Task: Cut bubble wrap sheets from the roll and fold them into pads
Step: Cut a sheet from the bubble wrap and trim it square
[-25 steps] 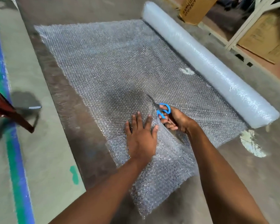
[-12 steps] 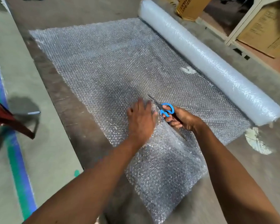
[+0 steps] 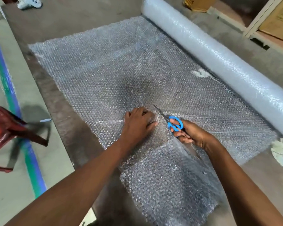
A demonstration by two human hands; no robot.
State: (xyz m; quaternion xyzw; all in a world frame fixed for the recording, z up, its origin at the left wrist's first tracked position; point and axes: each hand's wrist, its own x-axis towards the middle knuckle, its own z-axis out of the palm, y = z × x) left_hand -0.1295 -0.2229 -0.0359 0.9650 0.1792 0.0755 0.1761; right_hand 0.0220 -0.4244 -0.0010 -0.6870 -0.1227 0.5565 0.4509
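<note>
**Ana:** Head view, and the right hand (image 3: 189, 133) has its grip closed through the blue handles of the scissors (image 3: 173, 122), blades pointing away into the bubble wrap sheet (image 3: 104, 75) spread on the floor (image 3: 72, 18).

**Ben:** Left hand (image 3: 138, 123) just beside the blades, fingers curled down and bunching the wrap at the cut line. Its grip looks closed on the plastic, pinning it.

**Ana:** Roll (image 3: 219, 57) lies along the sheet's far right edge, sheet not yet severed from it. Near side, a cut flap lies loose between the forearms.

**Ben:** Risk, as I judge it: those left fingers sit very near the blade tips. One quick snip and they're nicked.

**Ana:** Also the wrap is gathered, not flat. Bunched film could jam between the blades or send the cut wandering, giving a crooked sheet.

**Ben:** And slack on the roll side might let the sheet slide.
</note>
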